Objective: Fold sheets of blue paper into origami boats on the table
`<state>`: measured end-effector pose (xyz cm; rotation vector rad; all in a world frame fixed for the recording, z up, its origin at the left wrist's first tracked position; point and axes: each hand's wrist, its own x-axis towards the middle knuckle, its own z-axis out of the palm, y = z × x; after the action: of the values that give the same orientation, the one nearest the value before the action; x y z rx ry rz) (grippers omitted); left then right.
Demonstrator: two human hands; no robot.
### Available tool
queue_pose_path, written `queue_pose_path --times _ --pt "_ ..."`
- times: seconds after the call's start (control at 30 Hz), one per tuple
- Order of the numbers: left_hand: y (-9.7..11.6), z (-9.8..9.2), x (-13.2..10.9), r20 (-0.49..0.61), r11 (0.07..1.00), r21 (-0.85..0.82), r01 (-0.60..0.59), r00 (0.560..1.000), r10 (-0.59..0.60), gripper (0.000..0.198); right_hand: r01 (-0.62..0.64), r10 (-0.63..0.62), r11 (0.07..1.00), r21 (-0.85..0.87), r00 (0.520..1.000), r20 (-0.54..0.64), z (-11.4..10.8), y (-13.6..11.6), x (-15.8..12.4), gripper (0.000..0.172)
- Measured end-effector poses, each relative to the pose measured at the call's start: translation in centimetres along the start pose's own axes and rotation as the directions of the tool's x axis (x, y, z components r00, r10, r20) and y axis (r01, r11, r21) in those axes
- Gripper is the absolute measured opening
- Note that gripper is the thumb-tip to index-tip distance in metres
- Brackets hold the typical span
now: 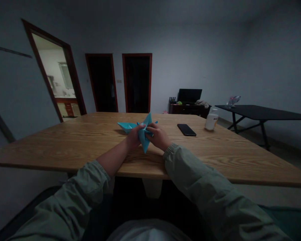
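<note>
A folded piece of blue paper with several pointed flaps is held just above a wooden table. My left hand pinches its left side and my right hand grips its right side, fingers closed on the paper. One flap points down toward the table's near edge, another up. A second blue folded paper piece lies on the table just behind my left hand. Both arms are in grey-green sleeves.
A black phone lies flat on the table to the right of my hands. A white bottle stands further right. A black table and a dark cabinet with a monitor stand behind. Doorways line the far wall.
</note>
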<state>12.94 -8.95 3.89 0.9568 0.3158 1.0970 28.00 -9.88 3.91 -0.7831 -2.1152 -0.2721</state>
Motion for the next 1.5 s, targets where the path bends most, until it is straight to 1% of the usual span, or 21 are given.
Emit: queue_pose_path --times 0.07,0.13,0.2,0.27,0.3,0.37,0.43,0.53,0.63,0.73,0.83,0.93,1.07,1.17,1.23,1.27,1.3,1.37,1.4,1.47,1.5 --pt "0.1 0.1 0.0 -0.018 1.0 0.009 -0.022 1.0 0.022 0.019 -0.019 0.019 1.0 0.014 1.0 -0.016 -0.2 -0.2 0.0 0.016" --pt "0.5 0.0 0.2 -0.056 0.997 0.018 -0.071 0.996 0.072 0.021 -0.062 0.066 0.996 0.057 0.995 -0.075 -0.5 -0.6 0.0 0.023" --pt "1.0 -0.3 0.5 -0.124 0.981 0.024 -0.193 0.973 0.195 0.023 -0.094 0.11 0.988 0.123 0.985 -0.13 -0.9 -0.9 -0.1 0.033" --pt "1.6 -0.7 0.8 -0.224 0.94 0.045 -0.338 0.914 0.339 0.024 -0.101 0.125 0.978 0.183 0.985 -0.122 -1.1 -1.1 -0.3 0.038" --pt "1.9 -1.0 0.9 -0.276 0.919 0.064 -0.39 0.878 0.392 0.024 -0.105 0.126 0.973 0.205 0.988 -0.091 -1.1 -1.0 -0.5 0.04" --pt "2.2 -1.3 1.0 -0.355 0.897 0.104 -0.429 0.827 0.436 0.026 -0.143 0.148 0.958 0.249 0.989 -0.001 -0.6 -0.8 -0.7 0.044" --pt "2.3 -1.4 1.1 -0.376 0.894 0.126 -0.43 0.813 0.444 0.029 -0.214 0.193 0.929 0.301 0.976 0.097 0.0 -0.3 -0.8 0.044" --pt "2.0 -1.3 0.9 -0.339 0.906 0.102 -0.411 0.842 0.42 0.03 -0.33 0.273 0.875 0.355 0.941 0.202 0.5 0.5 -0.6 0.034" --pt "1.6 -1.2 0.6 -0.296 0.941 0.08 -0.33 0.893 0.338 0.032 -0.4 0.346 0.824 0.401 0.916 0.202 0.0 1.4 -0.3 0.031" --pt "1.5 -1.7 0.3 -0.289 0.959 0.12 -0.256 0.915 0.28 0.035 -0.414 0.386 0.797 0.44 0.909 0.156 -0.9 2.7 -0.4 0.032" --pt "1.7 -2.9 0.4 -0.345 0.942 0.225 -0.248 0.884 0.315 0.037 -0.428 0.424 0.816 0.389 0.9 0.102 -2.0 4.7 -1.1 0.032" --pt "2.1 -4.9 0.7 -0.394 0.894 0.371 -0.251 0.829 0.396 0.039 -0.494 0.502 0.827 0.269 0.864 0.044 -3.2 7.2 -2.2 0.034" --pt "2.6 -7.4 1.2 -0.405 0.808 0.551 -0.211 0.778 0.479 0.035 -0.576 0.583 0.812 0.094 0.807 -0.092 -4.4 10.6 -3.7 0.03" --pt "2.4 -8.1 1.4 -0.38 0.717 0.679 -0.16 0.759 0.529 0.027 -0.635 0.626 0.767 -0.094 0.772 -0.111 -4.7 12.0 -4.6 0.029" --pt "1.9 -8.2 1.4 -0.316 0.643 0.755 -0.131 0.786 0.532 0.019 -0.651 0.65 0.731 -0.205 0.756 -0.085 -4.5 12.3 -4.9 0.03" --pt "1.6 -8.1 1.3 -0.275 0.615 0.78 -0.115 0.82 0.502 0.015 -0.646 0.651 0.718 -0.257 0.755 -0.078 -4.4 12.2 -5.0 0.032" --pt "1.3 -8.0 1.2 -0.228 0.596 0.797 -0.094 0.867 0.443 0.013 -0.633 0.644 0.712 -0.303 0.761 -0.079 -4.3 12.0 -5.0 0.035" --pt "0.7 -7.9 0.9 -0.14 0.559 0.829 -0.018 0.961 0.239 0.012 -0.596 0.604 0.717 -0.361 0.79 -0.105 -4.1 11.3 -4.8 0.04" --pt "0.4 -7.9 0.7 -0.104 0.527 0.85 0.024 0.987 0.123 0.012 -0.579 0.581 0.728 -0.367 0.805 -0.117 -4.0 10.9 -4.7 0.04" --pt "0.1 -7.9 0.4 -0.061 0.443 0.894 0.073 0.997 -0.042 0.013 -0.55 0.56 0.766 -0.334 0.825 -0.076 -3.8 10.1 -4.4 0.033" --pt "0.0 -7.9 0.3 -0.052 0.408 0.91 0.08 0.996 -0.079 0.013 -0.535 0.56 0.789 -0.303 0.828 -0.004 -3.6 9.7 -4.3 0.029"
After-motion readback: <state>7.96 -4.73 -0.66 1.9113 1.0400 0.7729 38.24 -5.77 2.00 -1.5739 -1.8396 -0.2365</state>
